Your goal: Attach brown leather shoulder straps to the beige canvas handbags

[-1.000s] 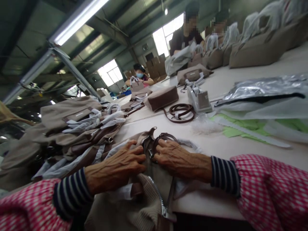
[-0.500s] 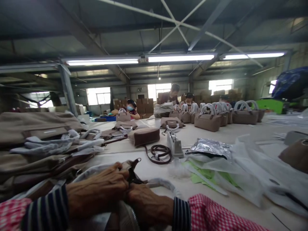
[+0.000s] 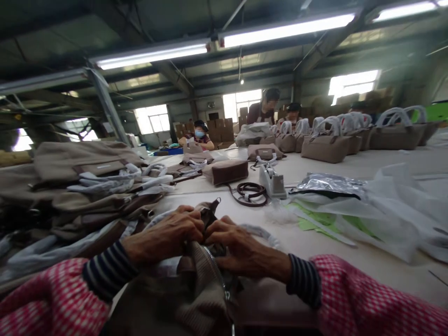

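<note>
A taupe handbag point(image 3: 199, 291) lies in front of me, its metal zipper point(image 3: 217, 268) running down toward me with the edges parted. My left hand point(image 3: 168, 233) is closed on the bag's far edge, fingers bent over the fabric. Close beside it, my right hand point(image 3: 241, 245) grips the same edge from the right, thumb tucked under. Between the hands a dark corner with a small metal ring point(image 3: 219, 200) sticks up. A wrapped handle point(image 3: 261, 233) curves out behind my right hand. The exact pinch of the fingertips is partly hidden.
Taupe bags with wrapped handles point(image 3: 105, 179) are piled at left. A tape dispenser point(image 3: 273, 182), coiled brown strap point(image 3: 250, 193) and brown-based bag point(image 3: 227, 171) lie ahead. Plastic sheets point(image 3: 392, 219) and green papers point(image 3: 315, 221) spread at right. Finished-looking bags point(image 3: 325, 147) and several people stand beyond.
The view has tilted down and turned left, showing more of the bag and its zipper. Both hands stay on the bag's edge; my right hand's fingers are now more raised and spread over it.
</note>
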